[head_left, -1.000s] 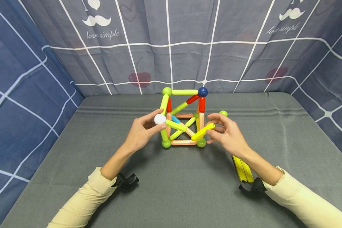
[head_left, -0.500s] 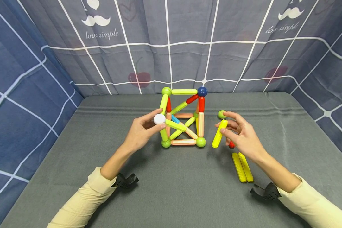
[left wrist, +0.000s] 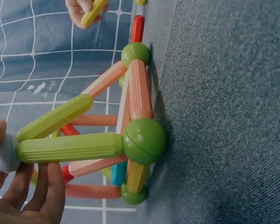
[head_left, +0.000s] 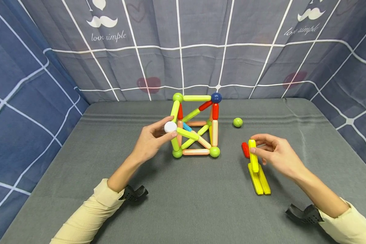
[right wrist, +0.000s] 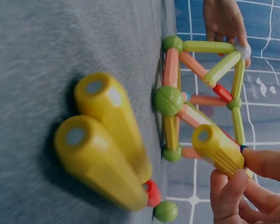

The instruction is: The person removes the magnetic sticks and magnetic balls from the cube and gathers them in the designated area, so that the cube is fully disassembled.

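Note:
An open frame of magnetic rods and balls stands on the grey cloth. At its near left corner my left hand pinches the white ball between thumb and fingers. From that ball one light green rod goes down to a green ball, and another light green rod slants off to the right. My right hand pinches a yellow rod, held tilted right of the frame. In the head view it overlaps the far ends of two yellow rods lying side by side.
Right of the frame, a short red rod lies beside the held yellow rod. Farther back sits a loose green ball. A dark blue ball tops the frame's rear right corner. Checked curtain closes off the back and sides.
The right hand has carried the yellow rod from the frame's near right corner rightward and toward the person, turning it more upright in view. The left hand stays on the white ball.

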`<state>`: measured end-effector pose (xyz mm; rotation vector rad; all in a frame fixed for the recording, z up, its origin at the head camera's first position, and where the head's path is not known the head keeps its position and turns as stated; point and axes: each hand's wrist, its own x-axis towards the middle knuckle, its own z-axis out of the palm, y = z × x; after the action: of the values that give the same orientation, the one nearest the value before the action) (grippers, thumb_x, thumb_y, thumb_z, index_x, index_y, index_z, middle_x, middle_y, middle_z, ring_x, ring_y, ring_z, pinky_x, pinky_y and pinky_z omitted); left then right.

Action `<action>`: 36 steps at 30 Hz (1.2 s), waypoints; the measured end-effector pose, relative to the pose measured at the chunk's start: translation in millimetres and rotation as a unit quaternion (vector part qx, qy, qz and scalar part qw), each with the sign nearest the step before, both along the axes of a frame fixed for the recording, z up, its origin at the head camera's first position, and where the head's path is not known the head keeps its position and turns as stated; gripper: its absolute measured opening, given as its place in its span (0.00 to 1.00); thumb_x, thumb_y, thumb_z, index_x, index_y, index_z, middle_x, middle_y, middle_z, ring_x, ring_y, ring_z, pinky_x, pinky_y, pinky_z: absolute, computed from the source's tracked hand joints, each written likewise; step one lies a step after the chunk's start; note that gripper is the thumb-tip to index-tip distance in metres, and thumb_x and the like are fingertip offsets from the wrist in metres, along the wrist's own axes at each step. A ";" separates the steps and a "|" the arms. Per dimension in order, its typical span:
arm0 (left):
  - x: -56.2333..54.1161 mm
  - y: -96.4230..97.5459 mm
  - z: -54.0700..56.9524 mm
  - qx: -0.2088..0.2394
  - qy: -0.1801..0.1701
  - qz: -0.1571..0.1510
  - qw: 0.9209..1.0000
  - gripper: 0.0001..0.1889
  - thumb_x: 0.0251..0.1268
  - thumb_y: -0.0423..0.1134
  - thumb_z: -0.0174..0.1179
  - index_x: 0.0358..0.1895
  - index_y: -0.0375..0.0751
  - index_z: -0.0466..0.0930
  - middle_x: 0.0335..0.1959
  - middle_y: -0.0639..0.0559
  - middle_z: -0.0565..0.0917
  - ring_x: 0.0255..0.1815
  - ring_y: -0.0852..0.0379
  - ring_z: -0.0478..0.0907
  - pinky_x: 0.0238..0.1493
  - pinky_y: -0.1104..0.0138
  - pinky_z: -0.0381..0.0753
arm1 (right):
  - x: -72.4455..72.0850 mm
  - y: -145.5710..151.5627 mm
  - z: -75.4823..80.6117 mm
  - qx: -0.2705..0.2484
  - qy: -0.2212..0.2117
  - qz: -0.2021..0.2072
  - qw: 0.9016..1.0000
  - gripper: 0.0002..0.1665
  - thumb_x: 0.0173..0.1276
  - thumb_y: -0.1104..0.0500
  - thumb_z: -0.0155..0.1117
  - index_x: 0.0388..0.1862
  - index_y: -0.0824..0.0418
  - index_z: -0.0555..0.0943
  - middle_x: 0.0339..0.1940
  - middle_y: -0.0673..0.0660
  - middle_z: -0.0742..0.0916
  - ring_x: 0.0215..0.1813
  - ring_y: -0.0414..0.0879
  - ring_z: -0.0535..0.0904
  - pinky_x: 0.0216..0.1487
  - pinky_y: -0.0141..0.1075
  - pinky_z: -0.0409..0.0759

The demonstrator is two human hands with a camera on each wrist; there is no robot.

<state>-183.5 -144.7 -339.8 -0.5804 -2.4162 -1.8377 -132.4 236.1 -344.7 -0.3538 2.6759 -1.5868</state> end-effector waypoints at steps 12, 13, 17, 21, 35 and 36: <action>-0.2 0.1 -0.1 0.001 0.000 -0.001 1.000 0.27 0.63 0.34 0.68 0.67 0.42 0.75 0.50 0.44 0.84 0.44 0.51 0.82 0.41 0.66 0.80 | 10.0 17.9 -8.1 0.043 -0.021 0.001 0.999 0.22 0.69 0.63 0.66 0.60 0.69 0.76 0.42 0.59 0.82 0.20 0.45 0.73 0.23 0.37 0.75; -0.2 0.1 -0.1 -0.001 0.001 0.000 1.000 0.27 0.63 0.34 0.68 0.67 0.43 0.75 0.50 0.44 0.84 0.44 0.51 0.82 0.41 0.66 0.80 | 10.5 19.1 -9.3 0.044 -0.022 0.001 0.999 0.22 0.69 0.63 0.66 0.59 0.69 0.76 0.42 0.59 0.82 0.20 0.45 0.73 0.23 0.37 0.75; -0.2 0.1 0.0 -0.003 0.002 0.000 1.000 0.27 0.63 0.35 0.68 0.67 0.43 0.75 0.50 0.44 0.84 0.44 0.51 0.82 0.41 0.66 0.80 | 11.4 23.6 -14.6 0.040 -0.023 -0.001 0.999 0.20 0.68 0.64 0.67 0.57 0.70 0.76 0.40 0.59 0.83 0.21 0.44 0.75 0.23 0.36 0.75; -0.2 0.0 -0.2 -0.001 0.004 0.000 1.000 0.27 0.63 0.34 0.68 0.67 0.43 0.75 0.50 0.44 0.84 0.44 0.51 0.82 0.41 0.66 0.80 | 12.3 28.3 -18.6 0.038 -0.032 -0.006 0.999 0.21 0.69 0.64 0.66 0.57 0.72 0.76 0.38 0.57 0.84 0.22 0.44 0.76 0.24 0.36 0.76; 0.2 1.2 -1.0 0.006 0.002 -0.002 1.000 0.28 0.63 0.33 0.67 0.67 0.42 0.75 0.49 0.43 0.84 0.44 0.49 0.82 0.41 0.67 0.80 | 13.1 42.7 -28.7 0.092 -0.084 0.026 0.992 0.19 0.68 0.64 0.66 0.54 0.72 0.77 0.39 0.60 0.80 0.22 0.43 0.76 0.21 0.36 0.76; 0.2 1.4 -1.0 0.006 0.001 -0.002 1.000 0.28 0.63 0.33 0.67 0.67 0.42 0.75 0.49 0.43 0.84 0.44 0.48 0.82 0.41 0.67 0.80 | 13.5 43.3 -29.0 0.094 -0.086 0.030 0.991 0.18 0.68 0.64 0.66 0.54 0.72 0.77 0.39 0.59 0.80 0.21 0.43 0.75 0.20 0.36 0.76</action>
<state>-183.3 -143.4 -340.7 -0.5855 -2.4020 -1.8520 -118.9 279.4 -373.7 -0.2771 2.6273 -1.2722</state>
